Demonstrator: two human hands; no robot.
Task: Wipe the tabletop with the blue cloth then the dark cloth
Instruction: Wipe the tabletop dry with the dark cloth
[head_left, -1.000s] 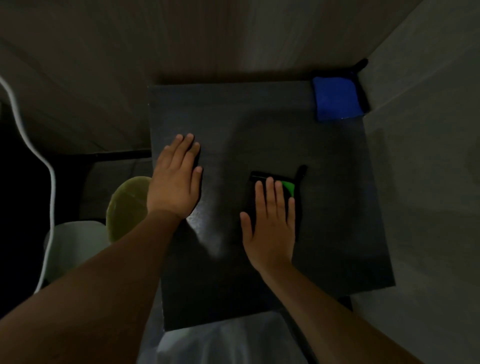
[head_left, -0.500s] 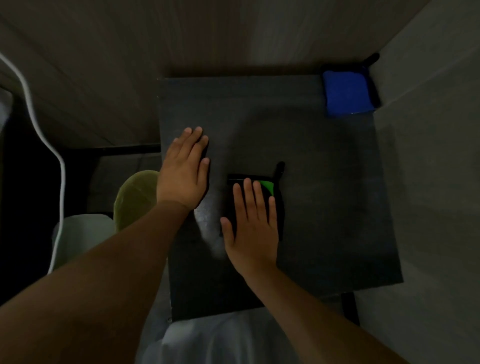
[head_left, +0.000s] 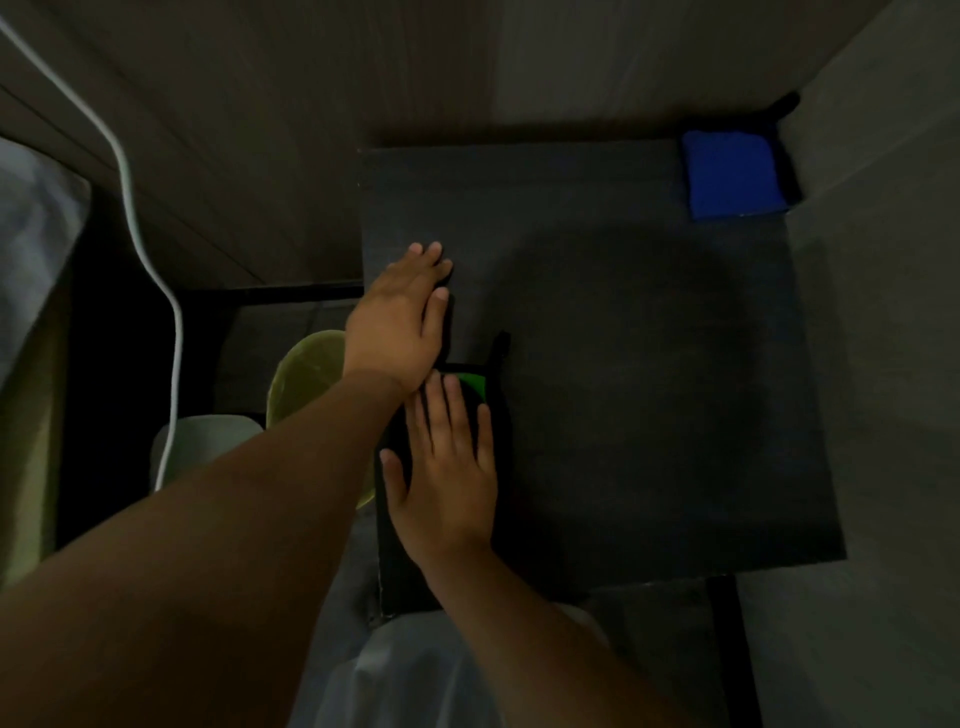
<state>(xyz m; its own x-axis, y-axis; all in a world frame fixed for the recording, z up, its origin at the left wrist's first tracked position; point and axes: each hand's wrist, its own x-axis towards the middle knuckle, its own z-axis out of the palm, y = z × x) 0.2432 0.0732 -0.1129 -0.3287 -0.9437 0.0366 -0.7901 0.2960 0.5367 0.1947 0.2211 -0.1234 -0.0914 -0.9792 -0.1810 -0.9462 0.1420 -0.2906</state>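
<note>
The dark tabletop (head_left: 649, 364) is square and sits in a corner. A folded blue cloth (head_left: 732, 174) lies on its far right corner, away from both hands. The dark cloth (head_left: 471, 383), with a green patch and a small loop, lies near the table's left front. My right hand (head_left: 447, 478) presses flat on it with spread fingers and covers most of it. My left hand (head_left: 400, 322) rests flat on the table by the left edge, just beyond the dark cloth, and holds nothing.
A wood-panel wall runs behind the table and a grey wall (head_left: 883, 364) stands along its right side. Left of the table hang a white cable (head_left: 171, 312), a yellow-green round object (head_left: 306, 374) and a white object (head_left: 202, 441). White fabric (head_left: 415, 675) lies below the front edge.
My right hand has slid the dark cloth leftward across the table until it sits next to my left wrist. My left hand has stayed by the left edge.
</note>
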